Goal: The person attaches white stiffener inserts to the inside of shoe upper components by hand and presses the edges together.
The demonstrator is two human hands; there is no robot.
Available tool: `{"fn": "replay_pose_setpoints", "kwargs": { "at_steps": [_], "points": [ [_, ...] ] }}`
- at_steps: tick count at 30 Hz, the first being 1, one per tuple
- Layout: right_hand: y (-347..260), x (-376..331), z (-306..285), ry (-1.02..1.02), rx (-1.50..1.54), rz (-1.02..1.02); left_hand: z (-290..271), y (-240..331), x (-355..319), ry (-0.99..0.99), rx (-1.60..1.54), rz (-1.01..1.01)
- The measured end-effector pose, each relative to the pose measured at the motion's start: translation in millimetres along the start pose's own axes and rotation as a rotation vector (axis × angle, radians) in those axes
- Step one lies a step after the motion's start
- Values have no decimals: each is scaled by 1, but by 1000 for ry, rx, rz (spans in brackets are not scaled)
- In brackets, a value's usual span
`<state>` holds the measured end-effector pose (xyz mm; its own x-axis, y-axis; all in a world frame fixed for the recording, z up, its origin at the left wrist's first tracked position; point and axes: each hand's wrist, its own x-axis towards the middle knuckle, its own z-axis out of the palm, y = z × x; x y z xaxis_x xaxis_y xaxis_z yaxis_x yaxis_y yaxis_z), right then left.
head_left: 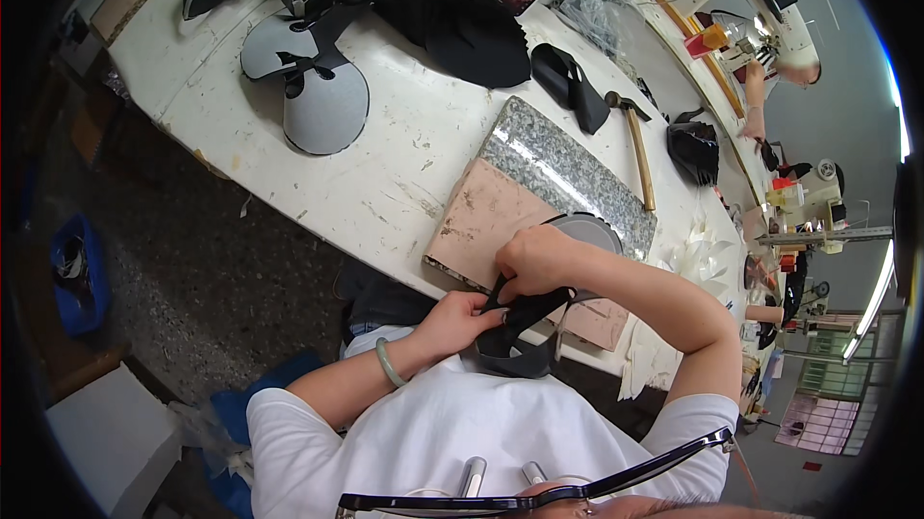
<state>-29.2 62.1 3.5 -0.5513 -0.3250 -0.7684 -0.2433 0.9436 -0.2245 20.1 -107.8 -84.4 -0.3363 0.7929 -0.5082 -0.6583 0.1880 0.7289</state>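
We take the granite slab (568,168) on the white workbench (404,153) as our landmark. At its near edge, just over the pinkish pad (486,216) that covers its nearer half, we hold a black strap piece (525,312) between both hands. Our left hand (460,319), a green bangle (388,362) on its wrist, has its fingers closed and pinching one end of the strap; our right hand (537,262) is curled shut over the other end, pressing down toward the pad. A grey sole-shaped cut piece (587,228) lies on the slab, partly hidden behind the right hand.

We judge the likeliest slip to be the strap twisting or sliding between our pinches, since it is thin and bent and hangs partly off the slab's near edge. The hammer (635,148) lies beyond the slab, near its far edge, well apart from our hands, as do the grey and black cut pieces (322,86) farther back.
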Motion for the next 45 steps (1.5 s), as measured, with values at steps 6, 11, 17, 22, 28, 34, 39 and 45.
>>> {"fn": "replay_pose_setpoints", "kwargs": {
  "at_steps": [6,11,17,22,28,34,39,45],
  "points": [
    [29,0,-16,-79,102,-70,-3,-34,10,-4,-79,12],
    [45,14,-9,-99,182,-110,-1,-35,10,-18,-116,65],
    [40,24,-12,-144,146,22,0,-31,7,51,111,118],
    [38,28,-26,-230,130,202,-6,-21,7,137,527,199],
    [45,31,-14,-54,-124,114,2,9,-13,301,1137,353],
    [46,1,0,120,-15,24,9,47,6,452,1184,787],
    [44,-68,12,165,478,40,-12,52,43,115,1211,746],
    [64,-112,86,629,501,-212,1,82,58,-31,1345,763]
  ]
}}
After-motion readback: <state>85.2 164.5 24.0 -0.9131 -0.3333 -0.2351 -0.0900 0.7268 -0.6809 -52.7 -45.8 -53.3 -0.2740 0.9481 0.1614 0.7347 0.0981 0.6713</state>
